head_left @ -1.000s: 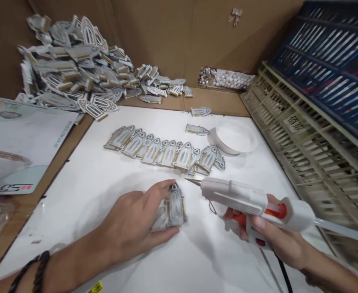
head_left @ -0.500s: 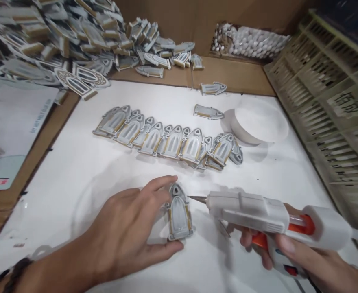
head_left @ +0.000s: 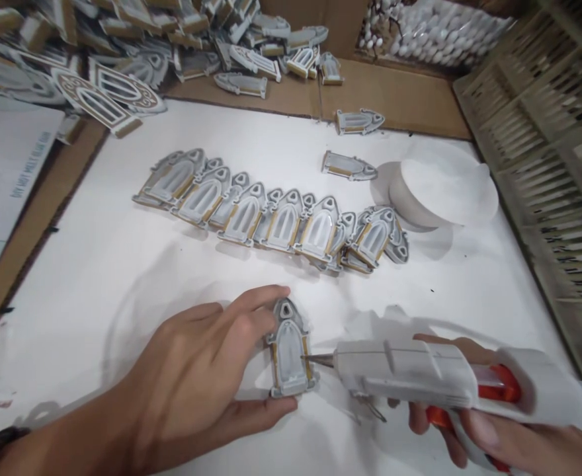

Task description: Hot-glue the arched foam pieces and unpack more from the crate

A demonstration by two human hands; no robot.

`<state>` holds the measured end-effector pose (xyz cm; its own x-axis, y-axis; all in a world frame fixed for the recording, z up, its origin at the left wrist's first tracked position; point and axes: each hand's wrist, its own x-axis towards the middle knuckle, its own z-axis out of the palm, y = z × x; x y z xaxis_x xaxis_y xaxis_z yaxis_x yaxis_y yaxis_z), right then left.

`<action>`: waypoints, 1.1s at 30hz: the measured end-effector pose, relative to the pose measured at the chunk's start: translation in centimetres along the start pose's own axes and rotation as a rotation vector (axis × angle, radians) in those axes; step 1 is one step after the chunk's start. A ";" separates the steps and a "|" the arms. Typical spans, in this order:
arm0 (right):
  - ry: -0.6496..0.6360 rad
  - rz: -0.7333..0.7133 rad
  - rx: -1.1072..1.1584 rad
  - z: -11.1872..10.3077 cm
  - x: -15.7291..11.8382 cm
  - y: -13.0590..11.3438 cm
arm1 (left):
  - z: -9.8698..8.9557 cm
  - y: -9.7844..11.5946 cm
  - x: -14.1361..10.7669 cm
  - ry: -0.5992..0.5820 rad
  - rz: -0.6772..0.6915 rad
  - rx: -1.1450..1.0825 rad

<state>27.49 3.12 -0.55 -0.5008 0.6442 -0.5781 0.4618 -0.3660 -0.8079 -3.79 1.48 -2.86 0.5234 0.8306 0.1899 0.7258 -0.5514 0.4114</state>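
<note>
My left hand (head_left: 206,363) grips a small arched window-shaped piece (head_left: 291,354), grey and white with gold side edges, thumb at its base and fingers at its pointed top. In my right hand (head_left: 489,423) is a white hot glue gun (head_left: 405,371) with orange parts, lying nearly level. Its metal nozzle tip is at the right edge of the arched pane, seeming to touch it. Beyond my hands runs an overlapping row of similar arched pieces (head_left: 286,221) on the white board (head_left: 211,268).
A heap of more pieces (head_left: 172,33) fills the back left. Two single pieces (head_left: 349,165) lie near a white round container (head_left: 444,185). A slatted plastic crate (head_left: 543,165) borders the right side; a bag of white beads (head_left: 434,30) is behind. A printed sheet (head_left: 8,178) lies left.
The glue gun's nozzle has moved down along the held piece, from beside its upper right to the right edge of its pane. My left hand keeps its grip. The camera view has shifted slightly.
</note>
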 end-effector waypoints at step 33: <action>0.273 0.229 0.186 1.4 0.3 -2.5 | 0.1 0.2 0.1 0.008 0.015 -0.004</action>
<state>25.12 3.26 1.10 -0.1759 0.6776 -0.7141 0.3860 -0.6199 -0.6832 -3.59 1.45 -2.87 0.5307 0.8229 0.2028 0.7161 -0.5634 0.4120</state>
